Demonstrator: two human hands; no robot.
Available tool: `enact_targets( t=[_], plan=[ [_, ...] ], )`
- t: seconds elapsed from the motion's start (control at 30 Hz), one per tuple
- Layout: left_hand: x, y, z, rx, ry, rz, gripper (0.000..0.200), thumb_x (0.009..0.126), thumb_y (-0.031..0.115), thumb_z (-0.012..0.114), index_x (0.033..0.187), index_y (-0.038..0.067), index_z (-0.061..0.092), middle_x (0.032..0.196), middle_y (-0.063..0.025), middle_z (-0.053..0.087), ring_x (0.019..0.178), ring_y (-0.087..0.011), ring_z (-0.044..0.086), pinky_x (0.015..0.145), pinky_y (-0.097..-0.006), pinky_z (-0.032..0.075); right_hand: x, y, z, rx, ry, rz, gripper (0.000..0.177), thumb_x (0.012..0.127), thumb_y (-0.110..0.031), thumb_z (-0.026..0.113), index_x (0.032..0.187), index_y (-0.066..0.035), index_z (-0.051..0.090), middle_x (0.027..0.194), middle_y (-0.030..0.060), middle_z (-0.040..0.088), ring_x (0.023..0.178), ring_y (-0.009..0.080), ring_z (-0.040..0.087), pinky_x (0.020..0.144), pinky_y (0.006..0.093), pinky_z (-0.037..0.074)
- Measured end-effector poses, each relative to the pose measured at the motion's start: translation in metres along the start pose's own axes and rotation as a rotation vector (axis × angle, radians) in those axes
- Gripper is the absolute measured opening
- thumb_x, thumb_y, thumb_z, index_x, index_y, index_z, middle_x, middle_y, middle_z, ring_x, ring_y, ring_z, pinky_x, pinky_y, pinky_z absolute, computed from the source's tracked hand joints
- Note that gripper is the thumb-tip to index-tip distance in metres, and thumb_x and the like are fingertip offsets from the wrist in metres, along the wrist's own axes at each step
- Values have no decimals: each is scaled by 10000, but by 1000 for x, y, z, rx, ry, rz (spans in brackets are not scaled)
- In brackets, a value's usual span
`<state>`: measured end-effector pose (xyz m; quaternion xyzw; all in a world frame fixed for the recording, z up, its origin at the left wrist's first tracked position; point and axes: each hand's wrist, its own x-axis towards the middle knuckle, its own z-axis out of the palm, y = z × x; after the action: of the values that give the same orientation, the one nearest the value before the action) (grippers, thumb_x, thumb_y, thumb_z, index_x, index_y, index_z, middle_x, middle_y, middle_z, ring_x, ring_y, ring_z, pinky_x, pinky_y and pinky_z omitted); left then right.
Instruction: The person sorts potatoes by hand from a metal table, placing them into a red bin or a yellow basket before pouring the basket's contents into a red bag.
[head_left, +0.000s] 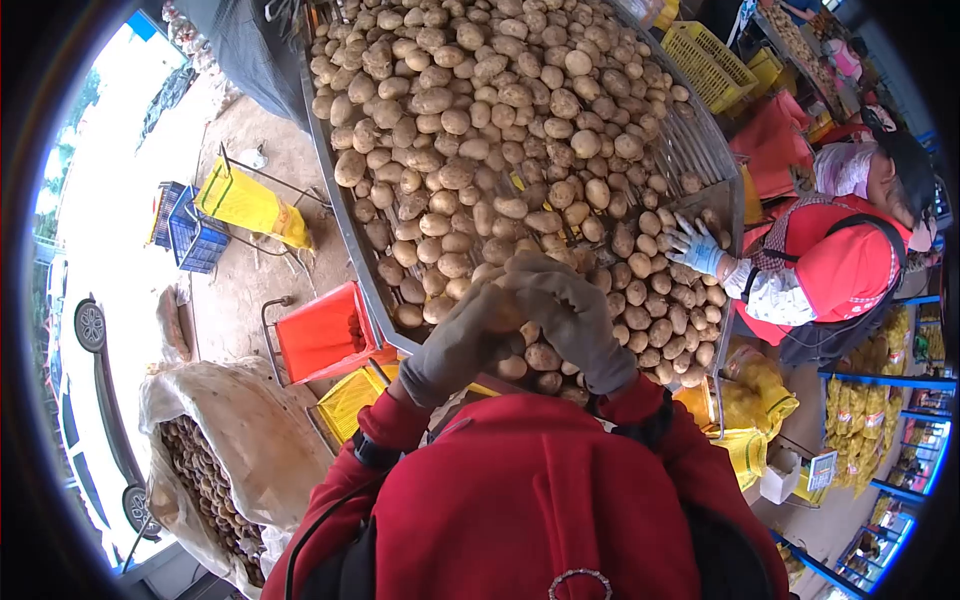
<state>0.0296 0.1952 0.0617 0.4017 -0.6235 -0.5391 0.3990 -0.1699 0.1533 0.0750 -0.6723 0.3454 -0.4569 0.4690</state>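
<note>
Potatoes (455, 175) cover the metal sorting table (345, 225) in front of me. Both my hands wear grey gloves and meet over the near edge of the pile. My left hand (455, 345) closes around a potato (504, 312) that shows partly between the gloves. Curled inward, my right hand (580, 325) has its fingertips against the left glove, over the top of that potato. The gloves hide most of the fingertips. More loose potatoes (543, 357) lie just below and beside my hands.
At the right, a co-worker (840, 255) in red rests a gloved hand (695, 245) on the potatoes. A red sack on a frame (322, 335) stands left, near a large sack of potatoes (240, 430). Yellow crates (705, 65) are at the far right.
</note>
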Motion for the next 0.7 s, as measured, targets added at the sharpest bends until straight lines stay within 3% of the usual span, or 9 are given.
enact_targets(
  t=[0.07, 0.1, 0.17, 0.23, 0.33, 0.4, 0.5, 0.63, 0.7],
  plan=[
    [4, 5, 10, -15, 29, 41, 589, 1136, 481, 383, 1509, 43, 511, 1333, -80, 644, 902, -128, 633, 834, -296, 557, 2, -1, -3, 276, 110, 279, 210, 1027, -140, 654, 1144, 14, 734, 1178, 90, 744, 1061, 154, 681, 971, 317, 543],
    [5, 12, 10, -168, 25, -58, 631, 1133, 524, 345, 1511, 47, 508, 1341, -81, 641, 899, -136, 636, 838, -297, 559, 3, -2, -11, 304, 267, 475, 216, 1041, -176, 655, 1085, 18, 738, 1045, 64, 761, 1011, 147, 689, 953, 305, 546],
    [3, 28, 6, -512, 30, -311, 707, 1123, 594, 276, 1519, 53, 499, 1350, -88, 639, 918, -154, 651, 848, -299, 565, 6, -12, -30, 210, 162, 571, 225, 1039, -169, 655, 1149, 16, 719, 1102, 78, 742, 1050, 163, 685, 965, 318, 549],
    [-4, 26, -1, -713, -1, -503, 738, 1118, 613, 274, 1553, 44, 456, 1377, -112, 629, 959, -196, 716, 822, -310, 589, -7, -7, -16, 64, 3, 363, 374, 972, -177, 740, 1286, 2, 643, 1203, 92, 706, 1109, 182, 678, 975, 334, 560],
    [0, 47, -8, -387, -47, -667, 610, 1145, 458, 392, 1581, 31, 385, 1374, -168, 649, 1063, -163, 706, 826, -300, 577, -9, -16, -5, -92, -190, 214, 626, 863, -188, 849, 1401, -16, 580, 1297, 115, 673, 1166, 207, 671, 1004, 345, 557],
    [0, 17, -4, 209, 139, -44, 467, 1104, 280, 540, 1487, 14, 512, 1288, -177, 690, 974, -181, 721, 796, -329, 585, 1, -35, -10, -60, -213, 319, 712, 817, -203, 883, 1427, -17, 566, 1330, 134, 656, 1200, 228, 660, 1038, 364, 543],
    [2, 29, -5, 159, 358, -337, 336, 978, 172, 728, 1278, 21, 697, 1191, -147, 725, 997, -204, 712, 828, -332, 578, -1, -43, -7, -28, -123, 427, 760, 789, -234, 905, 1432, -26, 558, 1326, 148, 657, 1209, 257, 660, 1044, 382, 534],
    [20, 26, 8, 540, 364, 271, 227, 947, 198, 772, 1099, 30, 758, 970, -86, 741, 855, -166, 710, 790, -308, 570, -2, -37, -13, -245, -184, 313, 803, 777, -307, 932, 1436, -49, 554, 1336, 174, 654, 1239, 302, 648, 1054, 399, 519],
    [31, -6, -3, 209, 456, 53, 147, 951, 134, 759, 1049, 25, 759, 939, -51, 730, 826, -125, 681, 753, -286, 556, 1, -42, -21, -204, -172, 383, 749, 802, -316, 908, 1410, -31, 577, 1283, 160, 667, 1179, 273, 657, 1011, 380, 533]
  ],
)
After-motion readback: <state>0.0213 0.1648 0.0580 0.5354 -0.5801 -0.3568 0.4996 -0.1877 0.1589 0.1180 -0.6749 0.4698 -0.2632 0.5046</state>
